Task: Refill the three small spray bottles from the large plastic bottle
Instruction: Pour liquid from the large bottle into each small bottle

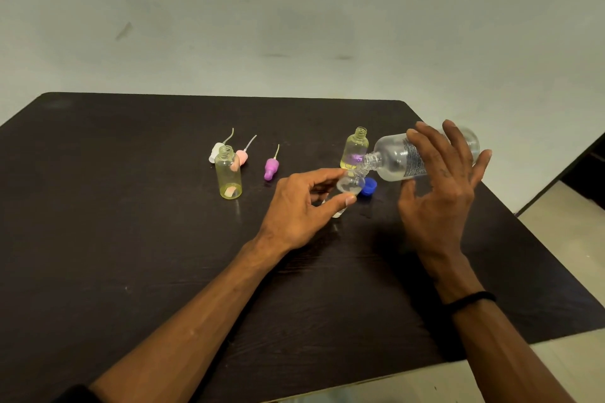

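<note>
The large plastic bottle (402,157) is held in the right hand (438,180) above the dark table (131,206), fingers wrapped loosely over its labelled middle; its long axis lies close to level, base to the right, open neck to the left and tipped slightly down onto the mouth of a small clear spray bottle (350,185); that small bottle is pinched between thumb and fingertips of the left hand (301,203), leaning with its neck up and to the right. Thin clear plastic is judged light, smooth and easily dented, so the big bottle is best taken around its widest part without squeezing, the small one low on its body; little liquid can be made out inside (glare hinders this). Two more small bottles stand upright and uncapped: one (355,147) just behind the pour, one (228,172) well to the left; three spray heads (271,167) lie near the latter; a blue cap (369,187) rests beside the held bottle
</note>
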A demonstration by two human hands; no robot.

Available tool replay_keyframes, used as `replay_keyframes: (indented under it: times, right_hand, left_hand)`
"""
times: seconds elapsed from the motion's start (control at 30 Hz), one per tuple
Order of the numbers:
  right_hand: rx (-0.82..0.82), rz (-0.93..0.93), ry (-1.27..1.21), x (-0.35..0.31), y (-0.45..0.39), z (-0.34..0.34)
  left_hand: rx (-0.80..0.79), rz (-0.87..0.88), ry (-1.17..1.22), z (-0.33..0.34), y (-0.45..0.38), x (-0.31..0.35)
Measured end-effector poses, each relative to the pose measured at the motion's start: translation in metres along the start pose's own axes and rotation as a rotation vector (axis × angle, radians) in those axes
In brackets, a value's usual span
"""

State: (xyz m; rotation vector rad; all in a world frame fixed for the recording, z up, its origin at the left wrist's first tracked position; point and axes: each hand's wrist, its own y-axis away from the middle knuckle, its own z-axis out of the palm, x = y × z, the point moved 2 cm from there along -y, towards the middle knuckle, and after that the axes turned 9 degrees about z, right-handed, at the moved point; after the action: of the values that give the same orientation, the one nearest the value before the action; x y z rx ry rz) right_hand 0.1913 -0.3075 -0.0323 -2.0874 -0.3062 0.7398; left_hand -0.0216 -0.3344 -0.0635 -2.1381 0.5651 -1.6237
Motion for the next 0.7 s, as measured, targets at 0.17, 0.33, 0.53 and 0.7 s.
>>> replay_keyframes:
  times: [0.17, 0.33, 0.53, 0.7]
  right_hand:
    - [0.004, -0.004, -0.001, 0.0001, 0.0000, -0.0001]
    - [0.006, -0.005, 0.002, -0.0013, 0.0006, -0.0006]
    - [0.004, -0.003, -0.003, -0.0002, 0.0004, 0.0003]
    - [0.004, 0.001, -0.004, -0.0009, 0.0001, 0.0000]
  left_hand:
    - [-0.007, 0.012, -0.009, -0.0001, 0.0002, 0.0018]
    - [-0.012, 0.013, -0.039, -0.0010, -0.0008, 0.0005]
    - [-0.017, 0.009, -0.045, -0.0010, -0.0013, -0.0013]
    - [-0.021, 0.008, -0.040, -0.0013, -0.0011, -0.0019]
